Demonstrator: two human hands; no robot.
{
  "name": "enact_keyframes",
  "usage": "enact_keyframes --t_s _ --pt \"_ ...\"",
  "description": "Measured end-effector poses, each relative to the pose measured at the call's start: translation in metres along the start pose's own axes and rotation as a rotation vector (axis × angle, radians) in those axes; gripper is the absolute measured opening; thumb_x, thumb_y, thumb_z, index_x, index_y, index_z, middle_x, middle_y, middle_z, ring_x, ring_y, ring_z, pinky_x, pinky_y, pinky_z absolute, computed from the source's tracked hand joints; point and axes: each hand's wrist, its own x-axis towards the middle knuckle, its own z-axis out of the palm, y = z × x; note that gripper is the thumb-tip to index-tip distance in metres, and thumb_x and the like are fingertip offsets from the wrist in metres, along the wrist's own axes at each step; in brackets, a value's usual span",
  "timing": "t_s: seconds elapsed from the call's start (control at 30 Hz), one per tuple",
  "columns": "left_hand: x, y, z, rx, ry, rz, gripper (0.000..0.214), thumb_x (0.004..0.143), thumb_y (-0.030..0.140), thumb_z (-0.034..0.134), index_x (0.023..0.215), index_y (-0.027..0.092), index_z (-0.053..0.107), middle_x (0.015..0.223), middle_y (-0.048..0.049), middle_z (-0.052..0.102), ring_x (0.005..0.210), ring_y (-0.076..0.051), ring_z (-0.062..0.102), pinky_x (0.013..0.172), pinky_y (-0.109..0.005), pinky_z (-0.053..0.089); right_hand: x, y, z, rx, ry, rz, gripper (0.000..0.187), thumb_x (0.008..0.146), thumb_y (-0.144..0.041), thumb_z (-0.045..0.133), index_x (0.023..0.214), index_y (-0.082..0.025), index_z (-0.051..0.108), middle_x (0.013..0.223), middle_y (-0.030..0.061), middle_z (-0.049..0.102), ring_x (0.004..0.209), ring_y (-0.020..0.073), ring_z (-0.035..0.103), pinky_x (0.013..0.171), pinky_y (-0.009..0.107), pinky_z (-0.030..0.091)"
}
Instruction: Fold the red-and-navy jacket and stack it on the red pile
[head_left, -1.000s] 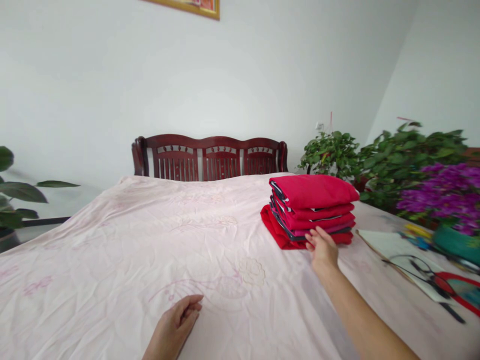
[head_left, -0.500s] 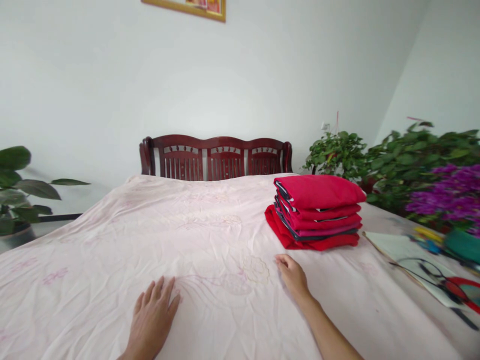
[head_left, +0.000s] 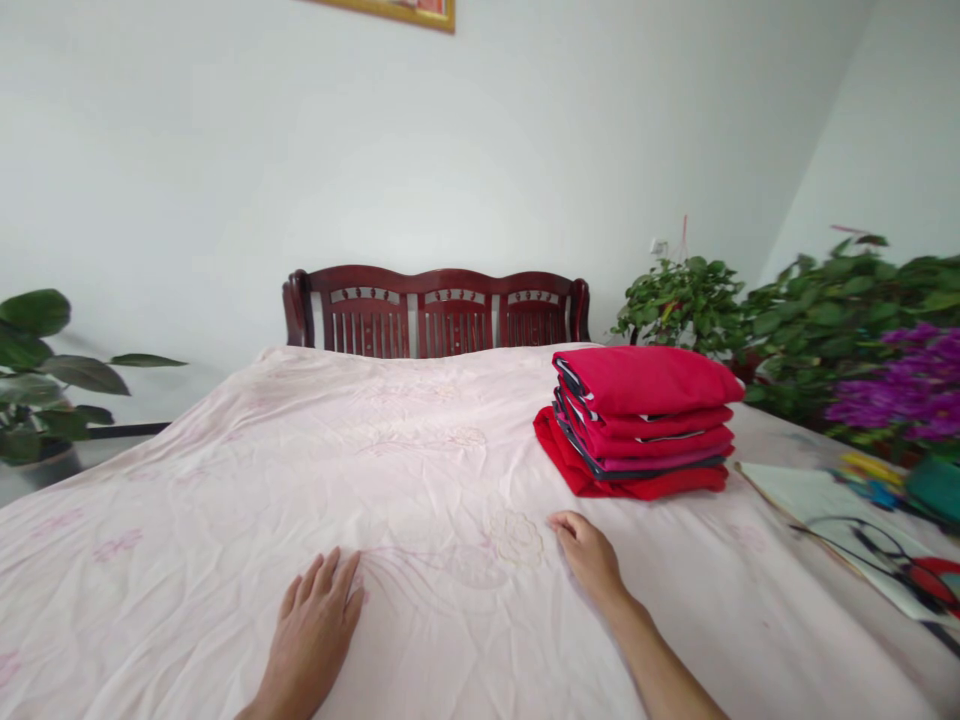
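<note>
Left hand point(head_left: 313, 632), lower centre: fingers spread, palm flat on the pink sheet point(head_left: 225, 500). Right hand point(head_left: 589, 553): loosely curled, empty, resting on the sheet, near the folded red stack point(head_left: 637, 420) at centre right.

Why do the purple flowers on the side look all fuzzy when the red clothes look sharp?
In the head view, the purple flowers sit at the right edge, where the wide lens smears and stretches things. The stack of red clothes nearer the middle is crisp. The light is soft and even, so the left hand and right hand cast only faint shadows on the pink sheet.
</note>
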Motion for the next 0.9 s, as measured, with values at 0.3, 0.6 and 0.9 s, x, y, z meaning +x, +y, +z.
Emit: enact_keyframes --t_s 0.3,0.6,0.9 --pt "0.0001 0.0002 -0.0001 0.005 0.004 0.005 0.050 0.098 0.032 0.033 0.143 0.021 0.052 0.150 -0.0104 0.049 0.142 -0.031 0.038 0.116 -0.049 0.027 0.0003 0.0010 0.0007 -0.047 -0.019 0.003 0.030 0.083 -0.036 0.044 0.095 -0.024 0.069 0.104 0.0040 0.074 0.101 0.0243 0.066 0.086 0.034 0.045" --pt "0.0011 0.0021 -0.0030 0.091 -0.045 -0.007 0.051 0.099 0.032 0.032 0.145 0.023 0.049 0.153 -0.0073 0.046 0.144 -0.029 0.036 0.117 -0.047 0.026 0.0012 0.0058 0.0033 -0.078 -0.016 -0.008 0.032 0.084 -0.036 0.042 0.098 -0.025 0.068 0.107 0.0030 0.073 0.103 0.0219 0.065 0.088 0.031 0.045" --pt "0.0012 0.0002 0.0034 0.059 -0.002 -0.007 0.049 0.098 0.031 0.034 0.144 0.024 0.051 0.152 -0.0073 0.048 0.143 -0.028 0.037 0.117 -0.047 0.026 0.0018 0.0067 0.0034 -0.086 -0.023 0.001 0.032 0.084 -0.037 0.042 0.097 -0.025 0.068 0.107 0.0026 0.073 0.102 0.0220 0.065 0.088 0.031 0.045"
